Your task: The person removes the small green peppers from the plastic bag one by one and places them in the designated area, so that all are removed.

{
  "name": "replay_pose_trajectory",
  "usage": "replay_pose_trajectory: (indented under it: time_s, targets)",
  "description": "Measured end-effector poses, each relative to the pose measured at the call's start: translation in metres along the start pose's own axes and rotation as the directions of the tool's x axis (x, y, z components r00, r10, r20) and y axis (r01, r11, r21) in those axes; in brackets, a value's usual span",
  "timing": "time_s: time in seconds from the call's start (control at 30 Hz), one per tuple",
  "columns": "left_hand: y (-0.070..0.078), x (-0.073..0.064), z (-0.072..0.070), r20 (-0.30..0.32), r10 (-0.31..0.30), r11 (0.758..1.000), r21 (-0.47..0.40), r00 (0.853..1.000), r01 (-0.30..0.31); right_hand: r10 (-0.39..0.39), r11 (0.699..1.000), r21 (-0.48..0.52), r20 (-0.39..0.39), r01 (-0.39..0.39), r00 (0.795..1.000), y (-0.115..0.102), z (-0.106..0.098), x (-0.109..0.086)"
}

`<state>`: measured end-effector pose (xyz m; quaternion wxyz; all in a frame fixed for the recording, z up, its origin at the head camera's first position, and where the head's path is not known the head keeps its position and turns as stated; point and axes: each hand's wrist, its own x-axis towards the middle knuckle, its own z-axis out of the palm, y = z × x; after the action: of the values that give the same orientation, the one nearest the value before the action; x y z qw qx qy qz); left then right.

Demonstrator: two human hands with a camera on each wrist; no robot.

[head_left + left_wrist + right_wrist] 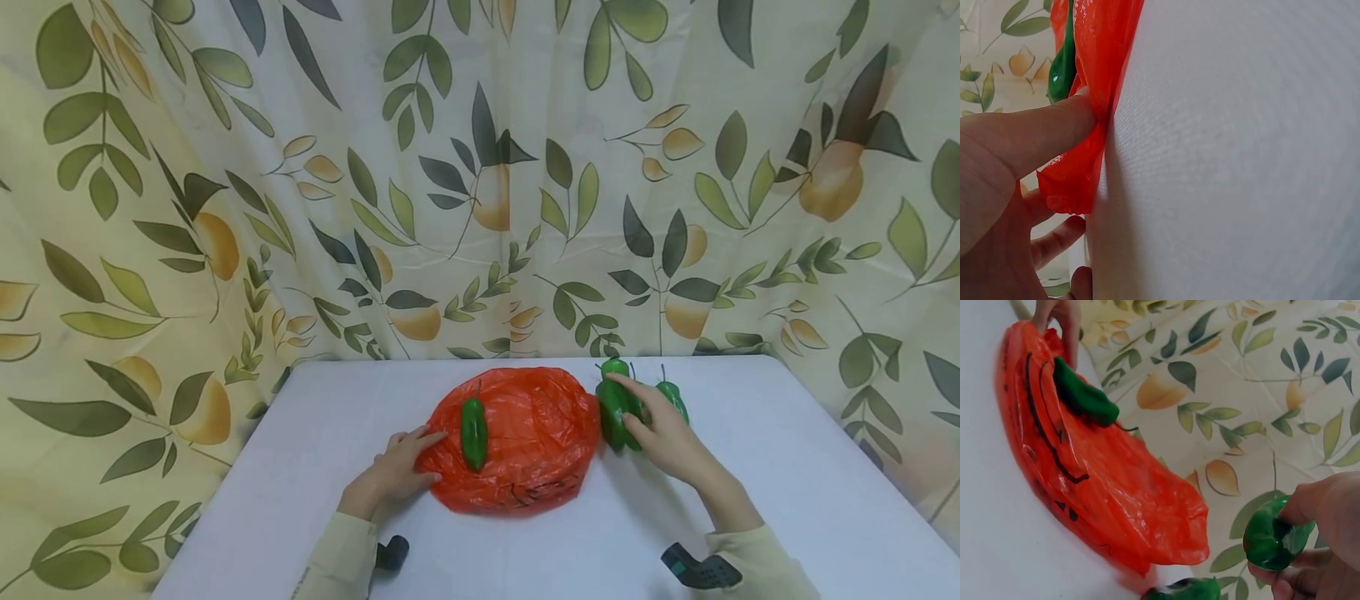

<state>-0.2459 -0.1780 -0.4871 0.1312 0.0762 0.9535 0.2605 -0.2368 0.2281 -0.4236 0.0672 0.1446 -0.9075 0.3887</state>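
Observation:
A crumpled red plastic bag point(536, 433) lies flat on the white table, with a long green pepper point(474, 435) on top of it. My left hand point(401, 467) holds the bag's left edge, thumb on the near side and fingers farther back. Right of the bag, my right hand point(667, 437) pinches a glossy green pepper point(1275, 534) between thumb and fingers. Another green pepper point(1185, 590) shows at the bottom of the right wrist view, close to the bag. One more pepper point(672, 398) stands just behind the right hand, partly hidden by it.
The white table point(300, 433) ends at a curtain point(480, 208) printed with leaves and fruit, which hangs behind and along the sides. Dark wrist devices point(701, 568) sit at both sleeves.

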Motion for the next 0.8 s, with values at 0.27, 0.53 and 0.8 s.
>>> replay_pose_trajectory:
  time_s: [0.27, 0.53, 0.8]
  targets:
    - [0.001, 0.001, -0.001, -0.001, 0.007, 1.0, -0.001, 1.0, -0.007, 0.061, 0.997, -0.054, -0.012, -0.061, 0.998, 0.005, -0.01, -0.001]
    - [0.002, -0.001, -0.002, -0.004, 0.013, 1.0, -0.003, 1.0, -0.013, 0.09, 0.991, -0.098, 0.017, -0.088, 0.996, 0.012, -0.017, -0.001]
    - [0.0, -0.001, -0.001, -0.006, 0.017, 1.0, -0.002, 1.0, -0.017, 0.097, 0.987, -0.131, 0.009, -0.095, 0.995, 0.019, -0.024, -0.001]
